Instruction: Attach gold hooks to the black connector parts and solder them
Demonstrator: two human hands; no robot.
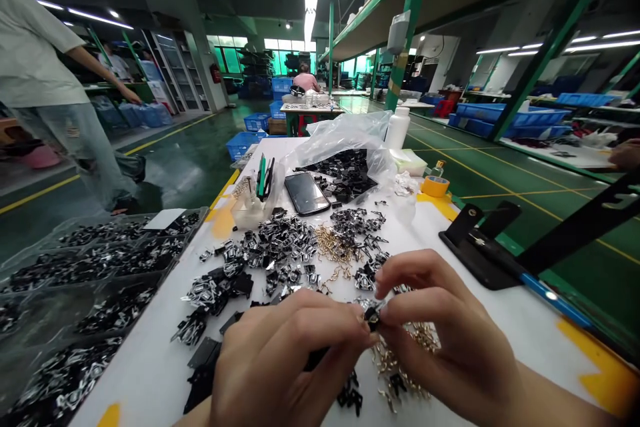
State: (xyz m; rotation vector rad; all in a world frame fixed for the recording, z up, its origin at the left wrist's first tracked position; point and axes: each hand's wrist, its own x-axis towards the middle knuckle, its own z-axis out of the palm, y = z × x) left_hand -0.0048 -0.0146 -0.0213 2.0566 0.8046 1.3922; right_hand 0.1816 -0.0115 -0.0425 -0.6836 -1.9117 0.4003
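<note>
Left hand point(290, 350) and right hand point(445, 330) meet low over the surface point(145, 360), right of centre. Both pinch the same small black part point(371, 317) between thumb and fingertips; detail on it too small to read.

Gold-coloured pins point(423, 337) lie below and beside the right hand; a second gold heap point(336, 242) sits farther back, among metal-and-black clips point(280, 240). Flat black pieces point(205, 352) lie just left of the left hand.

Behind the clips: phone point(307, 193), face up, just in front of an open clear bag point(345, 128) of black parts point(345, 170). Clear container point(250, 213) left of the phone, tools upright in it. White bottle point(399, 128) and orange tape roll point(435, 186) at back right. Black lever fixture point(493, 247) on the right, blue handle point(555, 300). Compartment tray point(43, 323) of clips on the left.
</note>
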